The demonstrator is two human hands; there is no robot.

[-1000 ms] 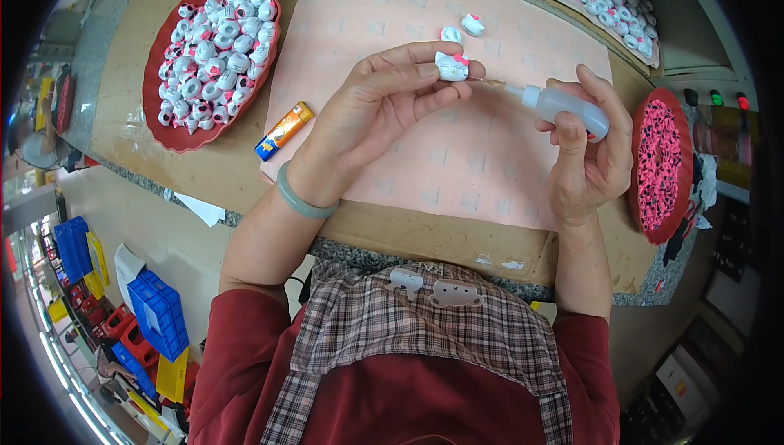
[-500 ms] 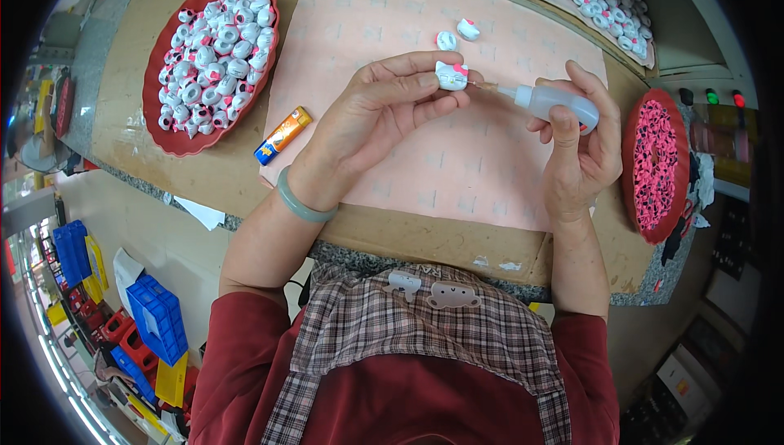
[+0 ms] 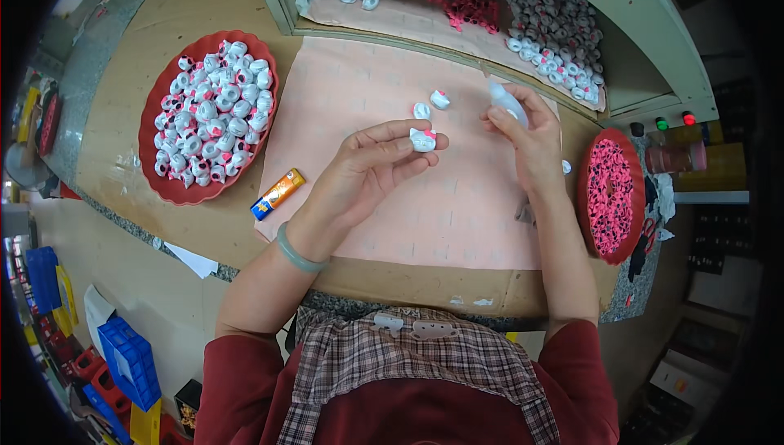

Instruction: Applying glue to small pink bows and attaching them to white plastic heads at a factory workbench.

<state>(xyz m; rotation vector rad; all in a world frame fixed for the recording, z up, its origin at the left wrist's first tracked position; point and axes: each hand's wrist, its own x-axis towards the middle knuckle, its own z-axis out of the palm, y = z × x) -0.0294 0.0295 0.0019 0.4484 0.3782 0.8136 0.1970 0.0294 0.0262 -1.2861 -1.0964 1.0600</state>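
Pinching a white, pink-bowed cat head: left hand; gripping a bottle: right hand.

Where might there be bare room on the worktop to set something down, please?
The pink sheet is bare between the left hand and the sheet's near edge, and again between the left red bowl and the two loose white pieces. That bowl and the right red bowl are crowded.

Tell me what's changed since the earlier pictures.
The right hand moved the squeeze bottle forward, away from the cat-head piece, its nozzle now pointing forward. Nothing was let go. The left hand still holds the piece; despite the shifted view, the red tray stayed put.
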